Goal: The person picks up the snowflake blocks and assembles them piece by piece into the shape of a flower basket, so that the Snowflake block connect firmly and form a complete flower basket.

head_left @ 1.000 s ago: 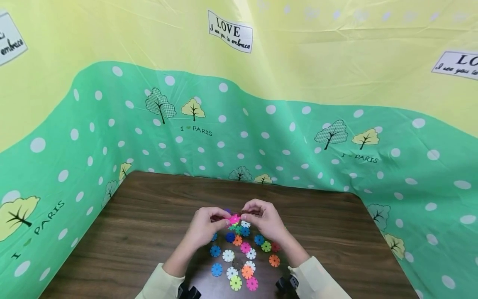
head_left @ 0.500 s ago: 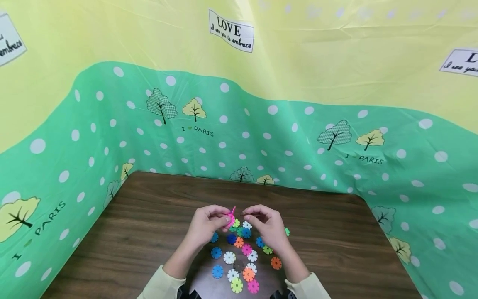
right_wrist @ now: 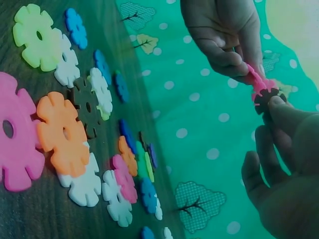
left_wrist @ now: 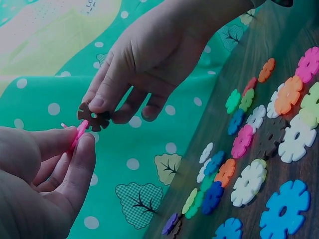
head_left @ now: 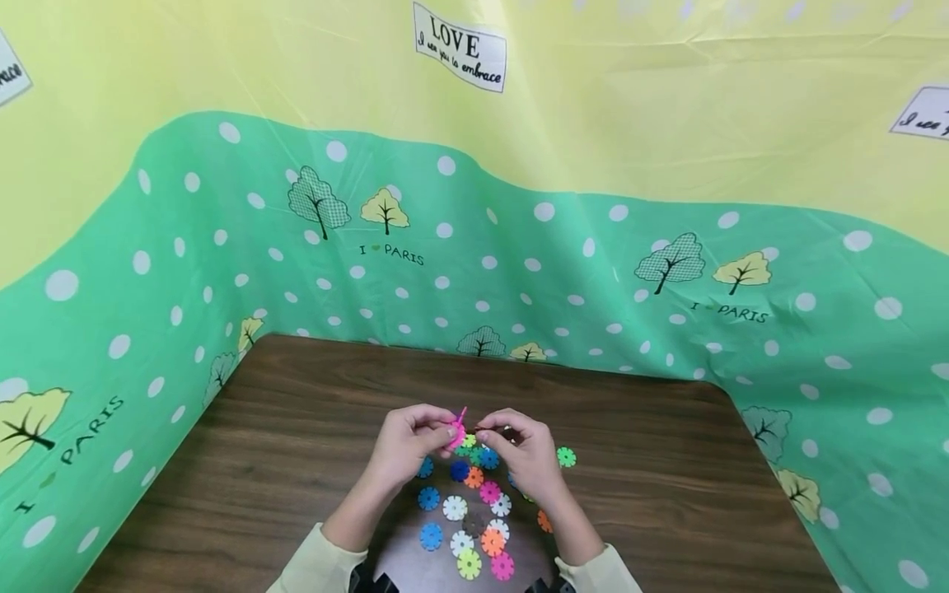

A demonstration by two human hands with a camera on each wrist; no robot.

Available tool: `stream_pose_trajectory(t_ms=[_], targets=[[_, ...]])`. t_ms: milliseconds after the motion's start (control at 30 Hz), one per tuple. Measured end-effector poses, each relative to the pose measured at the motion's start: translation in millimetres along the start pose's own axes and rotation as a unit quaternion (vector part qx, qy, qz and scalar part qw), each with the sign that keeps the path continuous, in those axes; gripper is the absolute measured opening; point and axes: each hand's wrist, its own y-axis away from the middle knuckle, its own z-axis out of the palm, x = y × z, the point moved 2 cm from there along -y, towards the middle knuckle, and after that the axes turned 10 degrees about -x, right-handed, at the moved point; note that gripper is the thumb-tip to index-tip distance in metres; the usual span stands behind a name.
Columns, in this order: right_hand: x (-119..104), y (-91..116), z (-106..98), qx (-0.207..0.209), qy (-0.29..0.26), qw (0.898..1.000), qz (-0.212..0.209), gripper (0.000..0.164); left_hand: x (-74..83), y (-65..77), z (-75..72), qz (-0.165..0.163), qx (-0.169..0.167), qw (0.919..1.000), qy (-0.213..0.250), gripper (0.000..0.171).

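Note:
My left hand [head_left: 404, 445] pinches two joined pink notched plastic discs [left_wrist: 79, 134] between thumb and fingers; one stands up at an angle from the other. A dark brown disc [left_wrist: 102, 120] of the same kind is held by its edge between the thumb and index finger of my right hand [head_left: 526, 449]. In the left wrist view the brown disc's edge is right at the pink discs, and in the right wrist view it overlaps them [right_wrist: 257, 82]. The other fingers of my right hand are loosely spread. Both hands are raised over the table's middle.
Several loose discs lie below and between my forearms, among them a blue one [head_left: 431, 536], a white one [head_left: 455, 508], an orange one [head_left: 493, 541] and a brown one [right_wrist: 87, 107]. A green disc [head_left: 567, 457] lies right of my right hand on the wooden table [head_left: 296, 461].
My left hand has turned the pink discs, so one now points upward. My right hand drew slightly away with the brown disc, then came back close to them. The head view has shifted slightly.

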Motion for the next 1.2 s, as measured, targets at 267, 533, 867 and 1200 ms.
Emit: stream_pose_trajectory(t_ms=[267,533,867,1200], targets=[[2.3,-3.3,3.2,-0.001,0.009,1.0,-0.017,0.008,7.1,1.2,-2.4,-0.002,0.001,1.0,-0.009,0.016],[1.1,-7.9,6.3,0.006,0.048,0.996,-0.078,0.012,7.8,1.1,2.3,0.0,0.003,1.0,-0.007,0.013],[-2.9,-9.1,6.2,-0.027,0.01,0.997,-0.075,0.007,1.8,1.1,1.7,-0.028,-0.052,0.9981,0.016,0.033],[8.1,-13.1,-21.7,-0.081,0.091,0.992,0.037,0.021,3.9,2.1,-0.7,-0.029,-0.013,0.9995,-0.01,0.028]])
